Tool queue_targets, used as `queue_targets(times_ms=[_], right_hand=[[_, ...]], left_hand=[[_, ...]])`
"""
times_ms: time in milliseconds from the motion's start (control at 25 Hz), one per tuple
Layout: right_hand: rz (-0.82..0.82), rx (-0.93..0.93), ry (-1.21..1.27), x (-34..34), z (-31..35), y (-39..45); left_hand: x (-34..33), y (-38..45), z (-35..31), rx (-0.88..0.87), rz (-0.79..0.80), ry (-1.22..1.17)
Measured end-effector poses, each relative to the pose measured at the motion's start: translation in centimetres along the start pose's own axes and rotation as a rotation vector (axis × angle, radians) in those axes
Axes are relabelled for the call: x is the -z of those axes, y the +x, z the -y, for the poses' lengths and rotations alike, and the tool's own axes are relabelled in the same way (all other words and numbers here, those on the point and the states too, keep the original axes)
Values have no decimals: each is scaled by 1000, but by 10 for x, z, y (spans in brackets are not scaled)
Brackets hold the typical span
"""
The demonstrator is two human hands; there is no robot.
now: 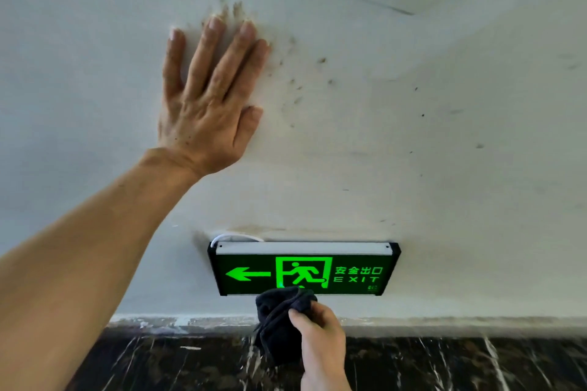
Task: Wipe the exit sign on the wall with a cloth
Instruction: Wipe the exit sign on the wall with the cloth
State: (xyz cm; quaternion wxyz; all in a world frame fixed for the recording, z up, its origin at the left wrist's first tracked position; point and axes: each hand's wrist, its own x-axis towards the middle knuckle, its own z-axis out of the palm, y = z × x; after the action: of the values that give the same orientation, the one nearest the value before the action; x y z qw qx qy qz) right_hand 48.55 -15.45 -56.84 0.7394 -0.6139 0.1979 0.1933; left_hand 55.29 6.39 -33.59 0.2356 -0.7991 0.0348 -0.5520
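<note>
From the head camera: left hand (208, 95) pressed flat on the stained wall (413, 105), fingers spread, at eleven o'clock. Exit sign (303, 268) glows at six o'clock; right hand (319, 335) clutches a dark cloth (279, 317) touching its lower edge.

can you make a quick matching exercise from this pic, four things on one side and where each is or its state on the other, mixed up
Things:
1. left hand
2. right hand
3. exit sign
4. white cable

States:
A. lit green, arrow pointing left
B. flat on the wall above the sign
C. looping out at the sign's top left corner
D. gripping the dark cloth

Pairs: 1-B, 2-D, 3-A, 4-C
</note>
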Motion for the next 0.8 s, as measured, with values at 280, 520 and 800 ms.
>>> queue_targets(times_ms=[280, 520, 800], right_hand=[[117, 172, -19, 58, 67, -25], [324, 317, -111, 80, 120, -54], [342, 328, -67, 78, 142, -69]], left_hand=[[32, 4, -18, 132, 246, -161], [100, -43, -110, 592, 716, -923], [135, -87, -168, 1214, 949, -1811]])
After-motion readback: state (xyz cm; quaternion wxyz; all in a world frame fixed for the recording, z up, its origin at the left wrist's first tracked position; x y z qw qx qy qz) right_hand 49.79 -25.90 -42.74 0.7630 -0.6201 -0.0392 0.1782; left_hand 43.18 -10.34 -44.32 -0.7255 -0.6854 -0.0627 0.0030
